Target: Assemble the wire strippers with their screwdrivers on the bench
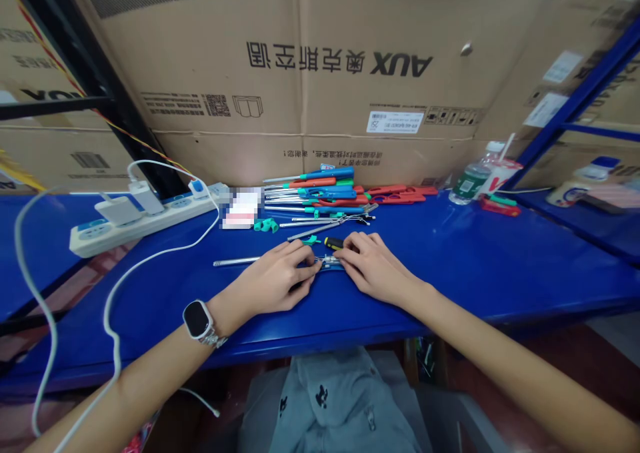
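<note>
Brown cardboard with printed lettering [325, 113] walls off the back, and our glossy blue tabletop [480, 259] fills most of the rest. Heap of blue, orange and red plastic-handled sticks [335, 192] sits near the cardboard. Our left hand [280, 276] and right hand [380, 273] are close together near the front edge, fingers curled in, both sets of fingertips pinching a slim blue plastic piece with a long silver metal tube [235, 261]. Tube end pokes out past our left hand, lying about level. We'd guess it's light and stiff, the tube a bit slick, so the blue body looks like the better grip. Just beyond is a stubby yellow-and-black handle [333, 243]. Smallest bits are the thin pale wires [320, 260] by our fingertips; they look bendy and easy to snag, so we'd go gently.
</note>
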Available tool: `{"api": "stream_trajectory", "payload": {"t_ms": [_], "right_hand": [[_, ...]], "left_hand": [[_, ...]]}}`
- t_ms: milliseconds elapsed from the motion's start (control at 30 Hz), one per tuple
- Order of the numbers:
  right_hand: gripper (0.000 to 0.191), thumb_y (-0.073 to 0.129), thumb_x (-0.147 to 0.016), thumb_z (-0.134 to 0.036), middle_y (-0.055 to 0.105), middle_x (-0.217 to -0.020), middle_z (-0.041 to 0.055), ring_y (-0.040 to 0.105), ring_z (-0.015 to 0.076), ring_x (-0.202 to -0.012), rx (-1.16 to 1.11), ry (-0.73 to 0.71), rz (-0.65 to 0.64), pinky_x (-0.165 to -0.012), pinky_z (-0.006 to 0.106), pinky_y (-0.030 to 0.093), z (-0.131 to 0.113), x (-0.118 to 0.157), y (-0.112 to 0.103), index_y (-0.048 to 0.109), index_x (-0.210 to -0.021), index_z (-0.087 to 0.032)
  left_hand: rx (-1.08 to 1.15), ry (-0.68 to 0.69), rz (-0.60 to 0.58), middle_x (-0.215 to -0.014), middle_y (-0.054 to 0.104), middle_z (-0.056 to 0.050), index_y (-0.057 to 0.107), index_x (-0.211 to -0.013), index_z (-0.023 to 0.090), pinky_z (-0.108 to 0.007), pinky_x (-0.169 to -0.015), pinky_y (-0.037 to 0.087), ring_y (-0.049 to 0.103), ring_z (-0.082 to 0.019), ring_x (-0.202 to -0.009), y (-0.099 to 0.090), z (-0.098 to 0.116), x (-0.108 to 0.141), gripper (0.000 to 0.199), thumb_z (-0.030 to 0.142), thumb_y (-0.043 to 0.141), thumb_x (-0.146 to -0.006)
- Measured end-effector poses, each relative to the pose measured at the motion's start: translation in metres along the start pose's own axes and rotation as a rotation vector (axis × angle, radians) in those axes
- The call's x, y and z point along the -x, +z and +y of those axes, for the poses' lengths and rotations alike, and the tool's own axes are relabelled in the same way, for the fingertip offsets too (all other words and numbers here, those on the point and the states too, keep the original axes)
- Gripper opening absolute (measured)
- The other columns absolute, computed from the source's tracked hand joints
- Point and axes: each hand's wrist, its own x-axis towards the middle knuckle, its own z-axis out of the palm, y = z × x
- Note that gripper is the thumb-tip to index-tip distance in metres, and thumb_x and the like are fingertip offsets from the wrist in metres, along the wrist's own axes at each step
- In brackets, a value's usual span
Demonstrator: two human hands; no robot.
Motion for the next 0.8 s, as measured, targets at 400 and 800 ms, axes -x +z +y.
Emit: {"api": "stream_trajectory", "payload": {"t_ms": [400,800], "right_hand": [[0.035,0.044,-0.106,-0.029,0.062,-0.106,0.0107,0.051,0.0247,-0.098,0.101,-0.017,-0.032,-0.083,0.037,0.033,0.0,0.005,-0.004,0.068,-0.131,-0.022],[0.044,0.045,-0.106,-0.038,0.062,-0.116,0.014,0.052,0.0283,-0.105,0.115,-0.002,-0.057,-0.088,0.043,0.037,0.002,0.006,-0.004,0.058,-0.145,-0.021]], "left_hand": [[-0.127,0.024,-0.008,-0.122,0.074,-0.009,0.07,-0.119,0.015,-0.041,-0.09,0.053,0.064,-0.024,-0.107,0.007,-0.001,0.001,0.028,0.026,0.046,-0.107],[-0.195,-0.047,-0.042,-0.117,0.069,-0.01,0.069,-0.123,0.017,-0.042,-0.091,0.053,0.064,-0.025,-0.105,0.012,0.0,-0.004,0.03,0.024,0.045,-0.107]]}}
